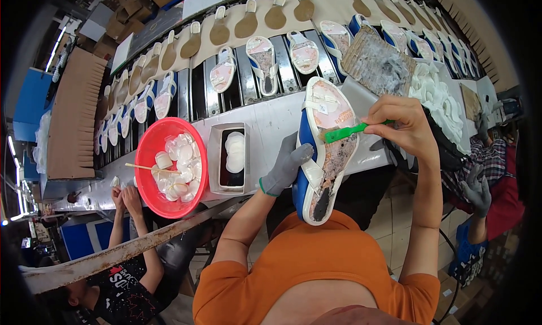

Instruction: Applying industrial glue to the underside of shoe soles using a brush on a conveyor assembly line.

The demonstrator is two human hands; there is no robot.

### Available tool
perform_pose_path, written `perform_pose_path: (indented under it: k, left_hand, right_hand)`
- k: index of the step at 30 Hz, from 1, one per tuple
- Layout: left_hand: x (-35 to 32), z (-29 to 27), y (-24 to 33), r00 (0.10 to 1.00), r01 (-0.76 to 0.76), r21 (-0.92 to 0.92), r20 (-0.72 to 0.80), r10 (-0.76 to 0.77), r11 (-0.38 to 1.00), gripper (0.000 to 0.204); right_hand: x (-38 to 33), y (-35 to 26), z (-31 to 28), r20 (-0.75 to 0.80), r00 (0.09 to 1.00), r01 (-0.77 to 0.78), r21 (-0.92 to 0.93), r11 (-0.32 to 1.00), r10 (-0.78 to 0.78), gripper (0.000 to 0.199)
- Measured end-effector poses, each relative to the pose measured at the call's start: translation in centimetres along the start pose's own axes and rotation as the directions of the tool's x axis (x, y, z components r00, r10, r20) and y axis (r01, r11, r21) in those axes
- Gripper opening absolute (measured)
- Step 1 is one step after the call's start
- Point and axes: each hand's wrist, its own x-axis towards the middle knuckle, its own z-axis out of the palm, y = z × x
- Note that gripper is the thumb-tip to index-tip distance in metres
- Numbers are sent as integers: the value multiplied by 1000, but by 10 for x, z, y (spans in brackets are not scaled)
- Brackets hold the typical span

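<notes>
My left hand [287, 166], in a grey glove, grips the side of a sandal [326, 150] with a blue-and-white sole and white straps, its footbed facing up. My bare right hand [405, 127] pinches a green brush [345, 133] whose bristle end rests on the middle of the footbed. The footbed looks pink near the toe and darker and smeared toward the heel.
A conveyor [257, 71] carries several similar sandals and tan insoles. On the white workbench edge [265, 121] stand a red bowl [148, 155] of white pieces with a stick and a small tray [217, 155] of white paste. A stained board [375, 62] and white straps [437, 93] lie right. Other people's hands show left [125, 198] and right [477, 190].
</notes>
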Motion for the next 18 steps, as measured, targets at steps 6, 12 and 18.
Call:
perform_pose_path:
  k: [6, 12, 18]
  left_hand:
    - [-1, 1, 2, 999, -20, 8, -28, 20, 1000, 78]
    - [-1, 3, 0, 995, -45, -17, -90, 44, 999, 75]
    - [1, 2, -5, 983, -71, -47, -174, 62, 996, 72]
  right_hand:
    - [-3, -9, 0, 2, 995, 100, -176, 979, -102, 16]
    - [-11, -17, 6, -7, 994, 105, -328, 939, -113, 19]
    - [-28, -25, 20, 20, 996, 90, -378, 921, -89, 15]
